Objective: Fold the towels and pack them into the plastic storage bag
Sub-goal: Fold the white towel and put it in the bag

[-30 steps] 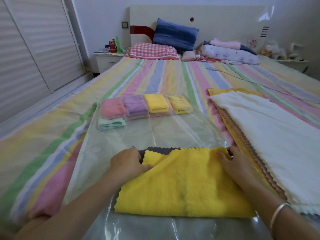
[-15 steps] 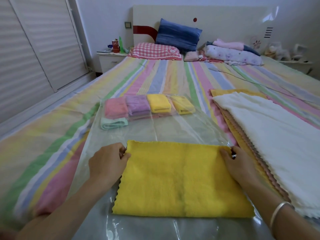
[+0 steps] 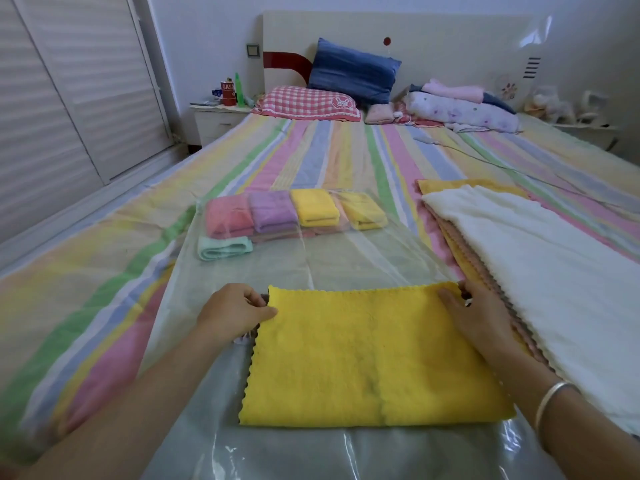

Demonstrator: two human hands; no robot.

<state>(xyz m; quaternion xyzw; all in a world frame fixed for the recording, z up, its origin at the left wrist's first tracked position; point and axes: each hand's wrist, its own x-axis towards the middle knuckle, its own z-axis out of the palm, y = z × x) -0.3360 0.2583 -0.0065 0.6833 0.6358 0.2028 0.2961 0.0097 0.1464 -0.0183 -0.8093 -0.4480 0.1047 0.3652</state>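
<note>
Yellow towel (image 3: 374,358) far edge now flat; left hand (image 3: 235,311) pinches its far-left corner, right hand (image 3: 474,317) far-right corner; plastic bag (image 3: 346,258) beneath towel.

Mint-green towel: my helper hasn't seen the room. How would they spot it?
On the striped bed lies a clear plastic bag. At its far end is a row of towels; the mint-green towel lies in front of the pink towel, the only green one.

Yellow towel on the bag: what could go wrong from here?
The yellow towel lies on the slick plastic bag, so it may slide as the next fold is made. A dark edge shows beside the left hand, so the layers may end uneven. The right hand could drag the white towel stack.
</note>
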